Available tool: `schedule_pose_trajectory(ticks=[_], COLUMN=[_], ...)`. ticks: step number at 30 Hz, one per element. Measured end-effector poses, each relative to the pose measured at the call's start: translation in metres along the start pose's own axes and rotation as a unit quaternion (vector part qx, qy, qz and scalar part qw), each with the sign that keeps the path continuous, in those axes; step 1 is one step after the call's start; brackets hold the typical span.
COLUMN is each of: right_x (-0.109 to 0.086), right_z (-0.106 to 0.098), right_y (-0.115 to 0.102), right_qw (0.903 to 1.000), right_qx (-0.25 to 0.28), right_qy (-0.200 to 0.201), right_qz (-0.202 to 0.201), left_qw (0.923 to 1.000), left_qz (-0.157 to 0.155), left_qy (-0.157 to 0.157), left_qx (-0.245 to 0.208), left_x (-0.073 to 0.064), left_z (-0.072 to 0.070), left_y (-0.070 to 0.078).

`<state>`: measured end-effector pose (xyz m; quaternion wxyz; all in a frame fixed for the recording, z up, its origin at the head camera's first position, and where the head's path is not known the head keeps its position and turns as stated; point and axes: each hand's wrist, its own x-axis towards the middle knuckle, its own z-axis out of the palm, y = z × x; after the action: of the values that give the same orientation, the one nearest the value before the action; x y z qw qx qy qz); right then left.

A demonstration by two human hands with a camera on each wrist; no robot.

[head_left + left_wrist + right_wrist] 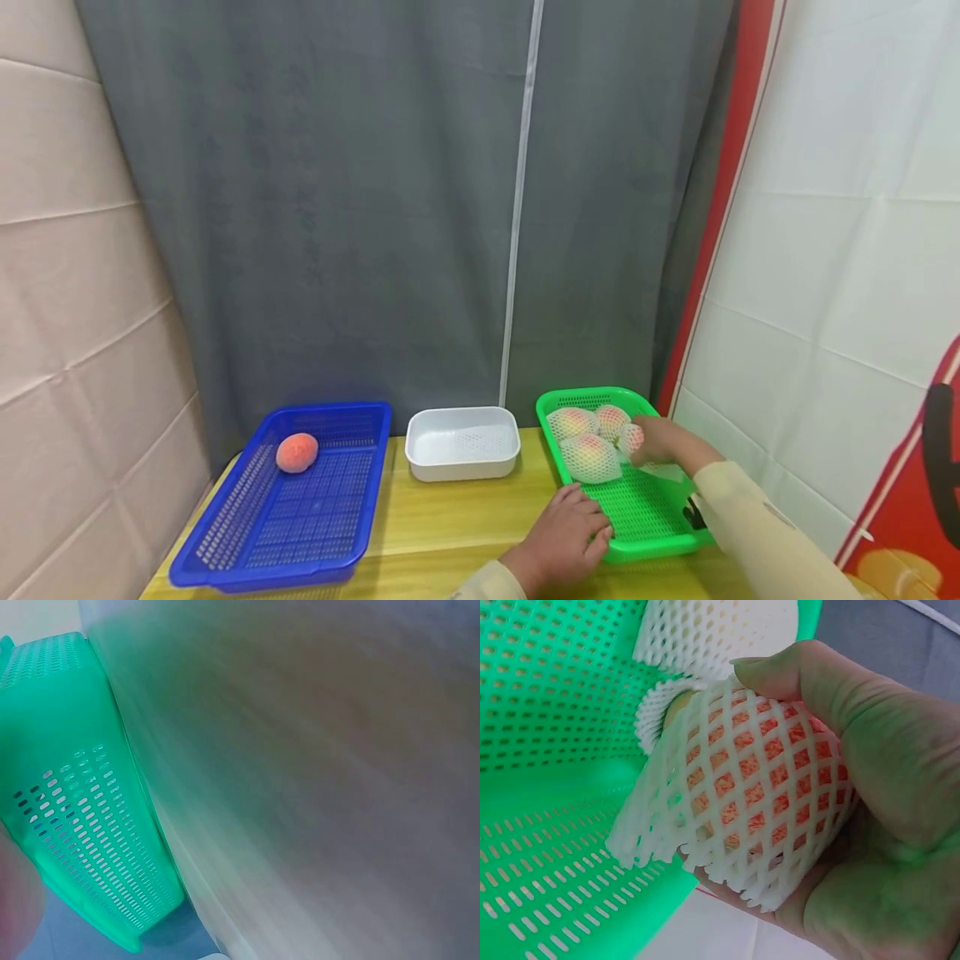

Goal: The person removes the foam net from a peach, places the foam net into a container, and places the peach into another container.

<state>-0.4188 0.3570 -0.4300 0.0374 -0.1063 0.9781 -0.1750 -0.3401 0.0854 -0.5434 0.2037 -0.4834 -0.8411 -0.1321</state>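
My right hand (662, 440) grips a reddish peach (761, 776) in a white foam net, thumb over one side and fingers beneath it. The net's loose end flares past the fruit. This hand is inside the green basket (637, 500). Other netted peaches (590, 458) lie together in the basket's back left part, beside the held one. My left hand (566, 533) holds the basket's near left rim, its fingers bent over the edge. In the left wrist view the slotted green side wall (97, 817) shows, and only a blurred bit of the hand.
At the left stands a blue basket (315, 508) with one bare peach (297, 452) in it. A white tub (462, 471) sits between the two baskets on the wooden table (442, 517). A grey curtain (375, 208) hangs behind; pale walls flank both sides.
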Motion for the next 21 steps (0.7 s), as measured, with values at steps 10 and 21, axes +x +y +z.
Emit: schedule_pose_trajectory(ticks=[10,21], right_x=[-0.012,-0.019], right_z=[0.000,0.012], right_y=[-0.033,-0.083], right_qw=[0.9982,0.9961], right_qx=[0.021,0.022], right_qy=[0.025,0.019], right_qz=[-0.051,-0.083], left_qw=[0.9999,0.9998], left_qz=[0.001,0.006], left_qy=[-0.012,0.013], left_qx=[-0.001,-0.012], left_x=[0.002,0.003], left_z=[-0.008,-0.020], left_y=[-0.001,-0.001])
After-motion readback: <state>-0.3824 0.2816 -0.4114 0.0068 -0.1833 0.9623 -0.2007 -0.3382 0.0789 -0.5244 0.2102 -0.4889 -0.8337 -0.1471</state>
